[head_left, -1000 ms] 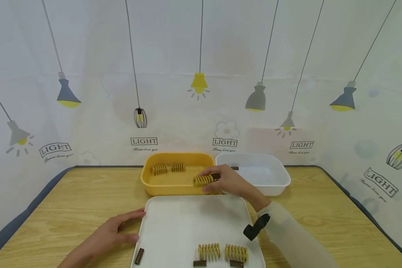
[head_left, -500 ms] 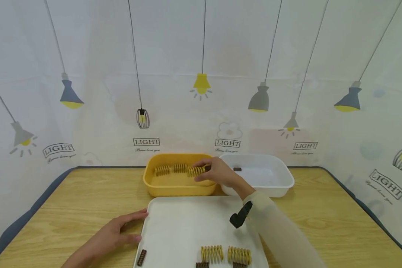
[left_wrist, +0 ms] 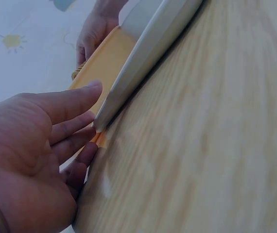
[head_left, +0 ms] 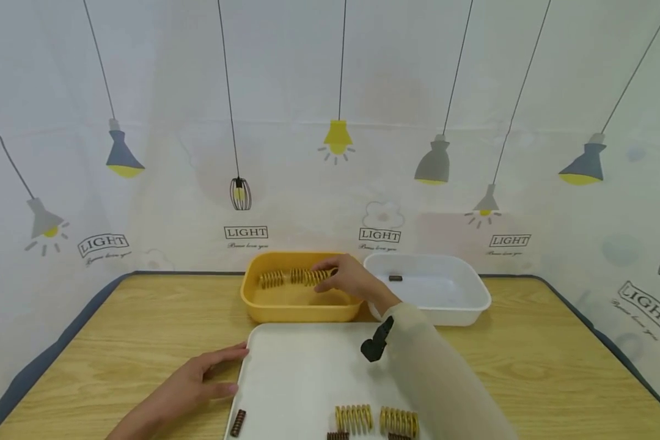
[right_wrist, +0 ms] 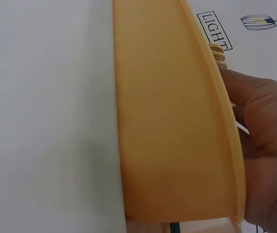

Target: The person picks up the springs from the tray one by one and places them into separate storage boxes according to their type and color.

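By the right hand [head_left: 352, 279], a yellow spring [head_left: 315, 278] is pinched between thumb and bent fingers, with little gap left, inside the yellow bin [head_left: 302, 315]. A dark bit [head_left: 335, 272] is partly hidden at the fingers, perhaps a brown spring; what it is cannot be told.

The scene is backed by a cloth [head_left: 286, 79] printed with lamps. Below it the table [head_left: 143, 330] is spread, and on that the tray [head_left: 297, 360] is laid, in front of the yellow bin and the white bin [head_left: 445, 316], which are set side by side. The tray's left edge is met by the left hand [head_left: 194, 384], its fingers loosely extended and nothing gripped.

Two yellow springs [head_left: 272, 280] are seen lying in the yellow bin, and two more [head_left: 354, 418] on the tray. One brown spring [head_left: 395, 278] is held in the white bin; three others [head_left: 239, 423] are left on the tray.

The step in hand is judged to be sorting by colour, with the yellow spring being set down. For the next move, a gentle loosening of the fingers seems called for, without the dark bit being dropped as well.
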`<action>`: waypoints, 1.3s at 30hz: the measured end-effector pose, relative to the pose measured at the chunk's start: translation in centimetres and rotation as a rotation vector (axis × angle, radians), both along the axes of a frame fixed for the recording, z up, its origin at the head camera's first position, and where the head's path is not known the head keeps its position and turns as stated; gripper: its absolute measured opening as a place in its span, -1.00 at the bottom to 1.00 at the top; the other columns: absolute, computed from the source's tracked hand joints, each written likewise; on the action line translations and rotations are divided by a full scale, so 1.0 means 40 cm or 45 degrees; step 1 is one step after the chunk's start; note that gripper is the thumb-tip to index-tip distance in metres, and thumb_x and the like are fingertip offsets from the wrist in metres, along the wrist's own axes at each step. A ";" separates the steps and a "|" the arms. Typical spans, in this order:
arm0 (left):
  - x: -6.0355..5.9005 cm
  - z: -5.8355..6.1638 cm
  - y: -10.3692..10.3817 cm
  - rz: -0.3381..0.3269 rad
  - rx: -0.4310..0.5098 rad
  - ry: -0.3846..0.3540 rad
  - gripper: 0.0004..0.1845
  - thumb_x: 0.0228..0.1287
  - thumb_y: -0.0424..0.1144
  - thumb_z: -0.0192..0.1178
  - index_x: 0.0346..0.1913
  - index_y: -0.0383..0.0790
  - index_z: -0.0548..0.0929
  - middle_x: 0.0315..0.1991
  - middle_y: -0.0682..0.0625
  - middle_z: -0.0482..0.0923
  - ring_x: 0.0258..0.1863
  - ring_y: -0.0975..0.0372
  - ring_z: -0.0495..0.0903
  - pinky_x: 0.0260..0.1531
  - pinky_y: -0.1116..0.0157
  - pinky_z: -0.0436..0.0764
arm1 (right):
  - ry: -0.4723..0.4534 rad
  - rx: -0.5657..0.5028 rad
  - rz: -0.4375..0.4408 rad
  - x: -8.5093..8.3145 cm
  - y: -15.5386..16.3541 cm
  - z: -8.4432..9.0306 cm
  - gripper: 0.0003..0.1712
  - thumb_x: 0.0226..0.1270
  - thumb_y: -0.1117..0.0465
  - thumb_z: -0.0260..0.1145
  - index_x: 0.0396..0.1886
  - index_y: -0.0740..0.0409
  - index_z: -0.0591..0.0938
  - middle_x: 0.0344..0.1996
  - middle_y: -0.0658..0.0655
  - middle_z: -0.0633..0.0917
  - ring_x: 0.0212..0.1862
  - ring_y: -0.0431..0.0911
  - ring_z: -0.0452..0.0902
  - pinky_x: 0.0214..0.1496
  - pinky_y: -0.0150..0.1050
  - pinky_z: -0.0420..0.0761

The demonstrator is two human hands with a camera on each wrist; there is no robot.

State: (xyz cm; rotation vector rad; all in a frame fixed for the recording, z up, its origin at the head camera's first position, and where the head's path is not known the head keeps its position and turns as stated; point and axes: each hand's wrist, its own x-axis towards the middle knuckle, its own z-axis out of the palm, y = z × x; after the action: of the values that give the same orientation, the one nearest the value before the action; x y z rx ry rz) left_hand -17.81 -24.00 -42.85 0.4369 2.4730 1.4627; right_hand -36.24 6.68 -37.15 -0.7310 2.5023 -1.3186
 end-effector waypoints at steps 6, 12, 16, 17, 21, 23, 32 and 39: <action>0.001 0.000 -0.001 -0.008 -0.006 0.010 -0.42 0.18 -0.01 0.31 0.28 -0.01 0.49 0.38 0.04 0.28 0.40 0.04 0.05 0.21 0.47 0.12 | -0.029 0.038 0.012 0.000 -0.039 -0.013 -0.55 0.08 0.30 0.49 0.03 0.21 0.67 0.01 0.13 0.64 0.01 0.01 0.49 0.00 -0.18 0.52; -0.002 0.001 0.001 0.011 0.009 0.024 -0.41 0.17 -0.03 0.32 0.28 0.00 0.50 0.38 0.05 0.27 0.41 0.02 0.04 0.31 -0.10 -0.04 | -0.084 0.141 -0.019 -0.007 -0.052 -0.026 -0.59 0.07 0.24 0.51 -0.02 0.10 0.70 -0.04 0.03 0.64 -0.04 -0.10 0.47 0.04 -0.17 0.50; -0.003 0.002 0.001 0.019 -0.008 0.033 -0.42 0.17 -0.01 0.31 0.28 0.00 0.50 0.38 0.08 0.29 0.41 0.04 0.05 0.32 0.04 0.00 | -0.123 0.164 -0.036 -0.017 -0.053 -0.035 -0.58 0.05 0.22 0.52 -0.02 0.08 0.70 -0.05 -0.01 0.64 -0.01 -0.08 0.47 0.11 -0.14 0.47; -0.004 0.002 0.001 0.018 -0.007 0.033 -0.42 0.17 -0.01 0.31 0.28 0.00 0.50 0.38 0.08 0.29 0.41 0.04 0.05 0.33 0.13 0.02 | -0.133 0.158 -0.040 -0.019 -0.054 -0.037 -0.58 0.04 0.22 0.53 -0.03 0.08 0.71 -0.06 -0.01 0.65 0.00 -0.08 0.47 0.13 -0.13 0.46; -0.001 -0.004 -0.001 0.005 0.019 0.035 -0.44 0.19 -0.03 0.31 0.27 -0.01 0.51 0.38 0.04 0.28 0.41 0.01 0.03 0.25 0.46 0.04 | -0.180 0.141 -0.054 -0.024 -0.060 -0.048 -0.57 0.00 0.23 0.55 -0.06 0.08 0.72 -0.06 0.00 0.66 0.03 -0.06 0.46 0.16 -0.12 0.43; 0.001 -0.007 -0.001 -0.019 0.033 0.049 -0.44 0.20 -0.06 0.30 0.27 -0.05 0.50 0.39 0.00 0.27 0.41 -0.03 0.03 0.17 0.57 0.03 | -0.205 0.146 -0.061 -0.025 -0.062 -0.053 -0.58 -0.01 0.25 0.55 -0.07 0.07 0.72 -0.06 0.00 0.65 0.05 -0.06 0.46 0.16 -0.12 0.44; -0.003 0.000 0.001 -0.010 0.034 0.041 -0.45 0.19 -0.04 0.30 0.27 0.00 0.51 0.38 0.06 0.28 0.42 0.03 0.03 0.12 0.62 0.02 | -0.266 0.134 -0.108 -0.032 -0.067 -0.057 -0.60 0.00 0.25 0.55 -0.09 0.02 0.72 -0.04 0.00 0.62 0.03 -0.04 0.45 0.15 -0.09 0.45; -0.003 0.002 -0.002 0.004 0.060 -0.011 -0.42 0.19 -0.05 0.30 0.28 -0.07 0.49 0.39 -0.03 0.26 0.42 -0.05 0.01 0.32 -0.09 -0.03 | -0.292 0.060 -0.059 -0.031 -0.072 -0.063 -0.65 0.04 0.27 0.53 -0.11 0.04 0.72 -0.12 0.01 0.66 -0.06 -0.07 0.53 0.00 -0.16 0.55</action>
State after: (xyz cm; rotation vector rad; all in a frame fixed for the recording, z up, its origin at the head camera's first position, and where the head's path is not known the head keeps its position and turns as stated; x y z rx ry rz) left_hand -17.92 -24.08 -42.77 0.4353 2.4380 1.5230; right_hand -37.49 3.82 -39.66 -0.4840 2.3706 -1.2739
